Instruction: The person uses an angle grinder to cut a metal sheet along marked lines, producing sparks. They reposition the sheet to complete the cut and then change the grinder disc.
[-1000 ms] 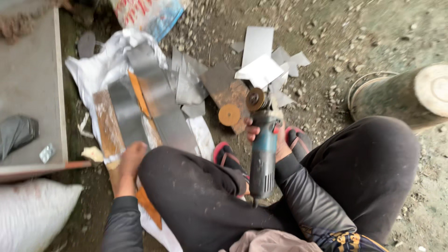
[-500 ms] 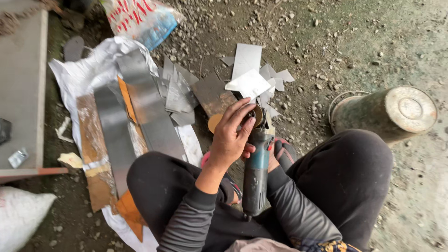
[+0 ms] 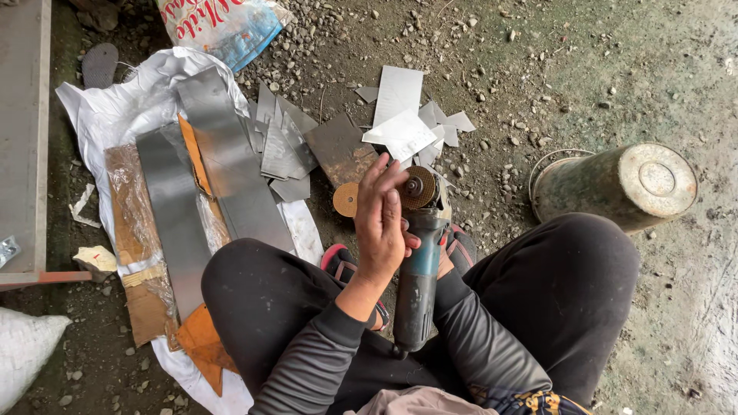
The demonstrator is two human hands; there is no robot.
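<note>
I squat on gravelly ground with an angle grinder [image 3: 419,284] held upright between my knees. My right hand [image 3: 443,261] grips its teal body from behind and is mostly hidden. My left hand [image 3: 382,219] hovers at the grinder's head with fingers spread, touching or just beside the worn brown disc [image 3: 420,187]. A loose orange-brown disc [image 3: 346,199] lies on the ground just left of the head. Cut metal sheet pieces [image 3: 400,131] are scattered in front.
Long metal strips [image 3: 223,165] lie on a white sack [image 3: 127,104] and cardboard at my left. A metal can [image 3: 615,184] lies on its side at right. A grey board [image 3: 23,138] runs along the left edge. A printed bag [image 3: 223,27] is at top.
My left hand left the strips at my left side and came across to the grinder's head, where its fingers have now opened out. The view shifted slightly.
</note>
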